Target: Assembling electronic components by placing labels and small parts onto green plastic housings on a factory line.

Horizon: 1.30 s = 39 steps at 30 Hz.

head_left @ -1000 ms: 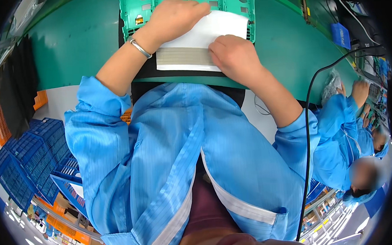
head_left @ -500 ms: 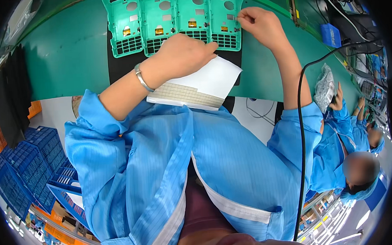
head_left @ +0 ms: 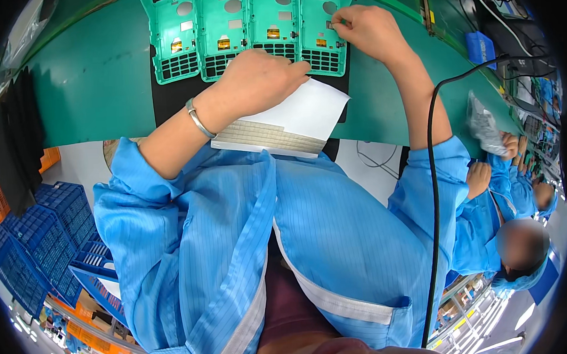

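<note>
Side by side at the far edge lie several green plastic housings (head_left: 224,32), each with a black grille, an oval opening and a small amber patch. My left hand (head_left: 259,79) is closed on the upper edge of a white backing sheet (head_left: 306,112), which carries rows of beige strips along its lower part. The sheet hangs in front of the housings. Over the right edge of the rightmost housing (head_left: 317,24), my right hand (head_left: 369,31) is pinched, its fingertips by the small rectangular area below the oval opening. Whatever sits between those fingertips is too small to make out.
The housings lie on a black mat (head_left: 170,99) on a green table (head_left: 93,91). A black cable (head_left: 434,169) runs down past my right arm. Blue crates (head_left: 61,214) stand at left. On the right, a co-worker's hands hold a clear plastic bag (head_left: 484,125).
My right hand has moved slightly left and up, its fingertips now over the rightmost housing. The left hand keeps the sheet almost in place. The co-worker's hands and bag have shifted.
</note>
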Tool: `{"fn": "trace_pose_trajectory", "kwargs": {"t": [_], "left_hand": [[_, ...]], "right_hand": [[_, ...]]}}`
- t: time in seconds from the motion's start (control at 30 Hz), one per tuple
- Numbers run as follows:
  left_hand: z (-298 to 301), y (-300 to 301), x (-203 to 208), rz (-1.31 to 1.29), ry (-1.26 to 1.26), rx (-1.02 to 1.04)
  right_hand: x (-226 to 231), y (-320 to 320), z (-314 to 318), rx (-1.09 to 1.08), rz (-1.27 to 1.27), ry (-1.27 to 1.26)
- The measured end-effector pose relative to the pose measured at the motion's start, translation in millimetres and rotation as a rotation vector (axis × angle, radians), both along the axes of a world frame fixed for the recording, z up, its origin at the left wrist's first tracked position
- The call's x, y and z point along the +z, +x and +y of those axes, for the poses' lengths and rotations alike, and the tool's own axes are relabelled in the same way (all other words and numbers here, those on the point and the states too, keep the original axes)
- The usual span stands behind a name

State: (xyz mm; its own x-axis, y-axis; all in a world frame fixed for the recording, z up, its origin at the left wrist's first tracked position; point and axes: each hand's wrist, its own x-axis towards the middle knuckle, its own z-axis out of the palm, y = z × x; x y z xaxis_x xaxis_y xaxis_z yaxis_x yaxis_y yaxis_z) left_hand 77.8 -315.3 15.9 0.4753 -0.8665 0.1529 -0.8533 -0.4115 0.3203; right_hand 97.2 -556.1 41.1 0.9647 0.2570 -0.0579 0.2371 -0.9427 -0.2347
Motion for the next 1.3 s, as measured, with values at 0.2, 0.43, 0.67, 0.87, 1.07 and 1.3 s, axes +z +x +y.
{"fn": "trace_pose_trajectory", "kwargs": {"t": [0.2, 0.43, 0.67, 0.87, 1.07, 1.3], "left_hand": [[-0.7, 0.1, -1.2, 0.009, -0.101, 0.02], [-1.1, 0.4, 1.2, 0.016, -0.07, 0.02], [6.8, 9.9, 4.3, -0.014, -0.119, 0.05], [18.9, 26.3, -2.5, -0.096, -0.112, 0.15], [19.4, 33.4, -13.3, -0.152, -0.144, 0.186], [15.5, 33.1, -14.4, -0.147, -0.161, 0.204]], "right_hand": [[-1.0, 3.7, 0.6, 0.011, -0.036, -0.012], [-2.3, 4.1, 1.0, 0.056, -0.062, -0.068], [-1.9, -12.5, -3.5, -0.107, -0.188, 0.219], [10.3, -70.5, 52.9, 0.201, -0.139, 0.377], [-8.1, -82.3, 78.8, 0.281, -0.139, 0.281], [-23.7, -87.0, 92.4, 0.353, -0.205, 0.158]]}}
